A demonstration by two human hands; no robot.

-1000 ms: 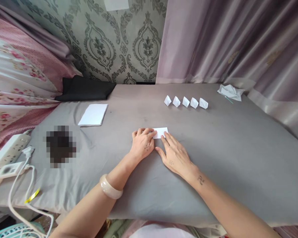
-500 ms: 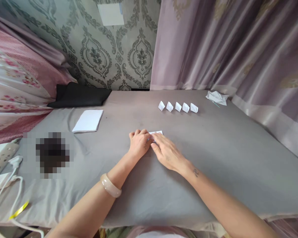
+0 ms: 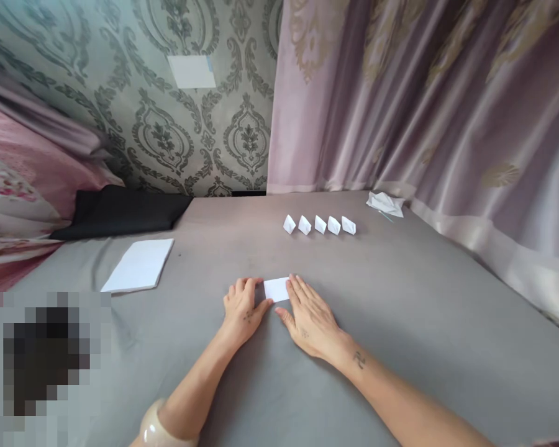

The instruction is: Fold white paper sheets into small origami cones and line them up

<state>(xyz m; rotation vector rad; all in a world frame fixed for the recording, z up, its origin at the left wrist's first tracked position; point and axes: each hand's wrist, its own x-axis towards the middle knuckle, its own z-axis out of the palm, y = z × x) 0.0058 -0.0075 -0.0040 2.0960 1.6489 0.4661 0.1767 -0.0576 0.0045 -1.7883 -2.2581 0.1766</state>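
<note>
A small white rectangle of folded paper [image 3: 276,289] lies flat on the grey cloth between my hands. My left hand [image 3: 243,310] grips its left end, with the thumb at the near corner, the index finger at the far corner and the other fingers curled. Flat on the cloth rests my right hand [image 3: 313,313], open, its fingertips covering the paper's right end and its thumb held apart. Beyond them, several small folded white paper pieces [image 3: 320,225] stand in a row.
A stack of white paper [image 3: 140,266] lies to the left, with a black folded cloth [image 3: 125,210] behind it. Crumpled white paper [image 3: 386,203] and a thin green stick [image 3: 386,216] are at the far right. Curtains [image 3: 335,124] hang behind the grey-covered surface [image 3: 428,323]. A blurred patch hides the near left.
My hands, earlier close together over the paper, have moved apart to its two ends, showing more of it. The view has tilted upward and shifted slightly right.
</note>
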